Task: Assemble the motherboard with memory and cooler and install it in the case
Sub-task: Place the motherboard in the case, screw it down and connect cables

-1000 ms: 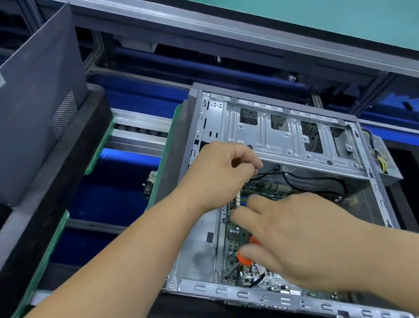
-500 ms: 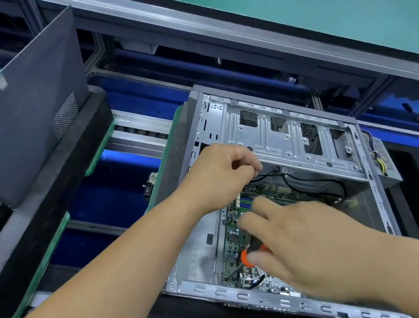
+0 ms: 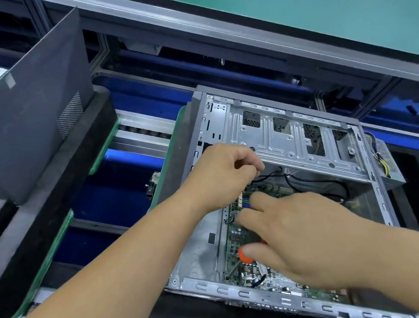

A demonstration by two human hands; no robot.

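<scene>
An open silver computer case lies on its side on a black pad. The green motherboard sits inside it, largely hidden under my hands. My left hand hovers over the board's far end with its fingers curled, pinching a thin black cable. My right hand is lower over the board and holds a screwdriver with an orange handle; its shaft slants down to the board near the case's front rail. No memory or cooler shows.
A dark grey side panel leans on a black foam block at the left. A power supply with coloured wires sits at the case's right end. A green bench top runs across the back, with a blue conveyor below.
My right hand has shifted slightly forward over the board with the screwdriver. My left hand has stayed in place on the cable. The view has barely moved.
</scene>
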